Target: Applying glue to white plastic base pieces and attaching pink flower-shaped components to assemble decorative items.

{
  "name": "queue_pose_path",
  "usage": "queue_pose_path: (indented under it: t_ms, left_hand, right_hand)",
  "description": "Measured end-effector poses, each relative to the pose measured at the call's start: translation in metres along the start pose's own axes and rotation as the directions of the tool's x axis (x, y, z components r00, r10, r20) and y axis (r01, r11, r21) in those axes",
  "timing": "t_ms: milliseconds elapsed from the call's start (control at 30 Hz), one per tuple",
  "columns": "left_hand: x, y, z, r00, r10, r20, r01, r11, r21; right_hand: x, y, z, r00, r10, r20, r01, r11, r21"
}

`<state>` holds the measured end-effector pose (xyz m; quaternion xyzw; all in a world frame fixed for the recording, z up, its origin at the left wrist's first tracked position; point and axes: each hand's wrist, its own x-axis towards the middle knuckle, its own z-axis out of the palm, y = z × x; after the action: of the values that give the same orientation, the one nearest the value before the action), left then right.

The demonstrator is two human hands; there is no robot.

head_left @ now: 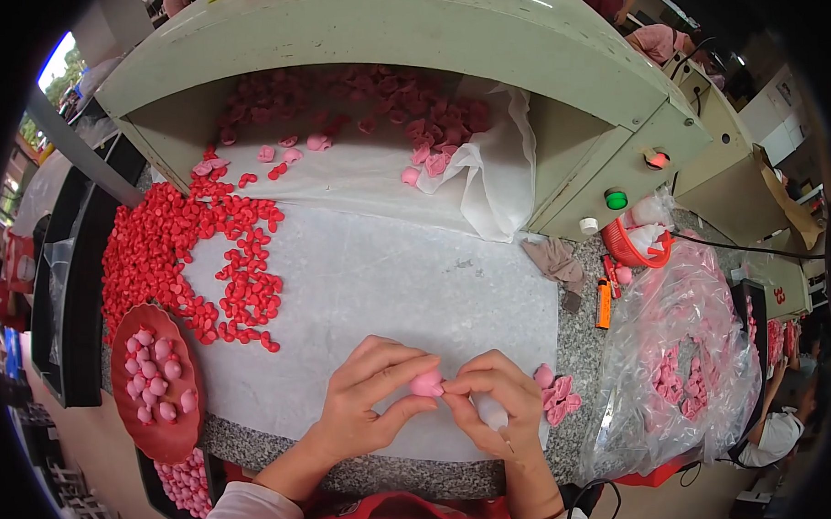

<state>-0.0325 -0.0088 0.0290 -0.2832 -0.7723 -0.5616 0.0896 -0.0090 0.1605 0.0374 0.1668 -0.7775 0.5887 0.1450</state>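
Left hand (pixel 370 403) grip clamped on a small rounded pink piece (pixel 427 383), thumb and fingertips closed around it, held just above the near edge of the desk (pixel 389 279). Right hand (pixel 494 399) touches the same piece with its fingertips while its grip is closed on a whitish tube (pixel 490 411). Glossy red bits (pixel 173 254) heaped at left; red oval tray (pixel 161 433) carries smooth pink pieces.
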Motion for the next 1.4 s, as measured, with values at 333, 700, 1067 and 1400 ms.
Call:
queue_pose_path:
  t_ms: [333, 700, 1067, 1400]
  left_hand:
    - [-0.001, 0.001, 0.004, 1.0, 0.0, -0.026, 0.0, 0.999, 0.036]
    - [-0.003, -0.002, 0.004, 0.998, -0.06, -0.026, 0.061, 0.997, 0.043]
    - [-0.022, -0.027, 0.023, 0.778, -0.409, 0.477, 0.381, -0.297, -0.876]
    - [-0.017, -0.019, 0.018, 0.763, -0.476, 0.438, 0.511, 0.028, -0.859]
  right_hand:
    - [0.0, 0.0, 0.001, 0.998, 0.054, 0.009, -0.055, 0.998, 0.043]
    - [-0.001, 0.001, 0.007, 0.999, 0.045, 0.025, -0.045, 0.999, -0.007]
    - [-0.007, -0.001, 0.022, 0.994, 0.051, -0.099, -0.071, 0.976, -0.208]
    - [-0.008, -0.003, 0.018, 0.992, -0.025, -0.123, -0.01, 0.96, -0.28]
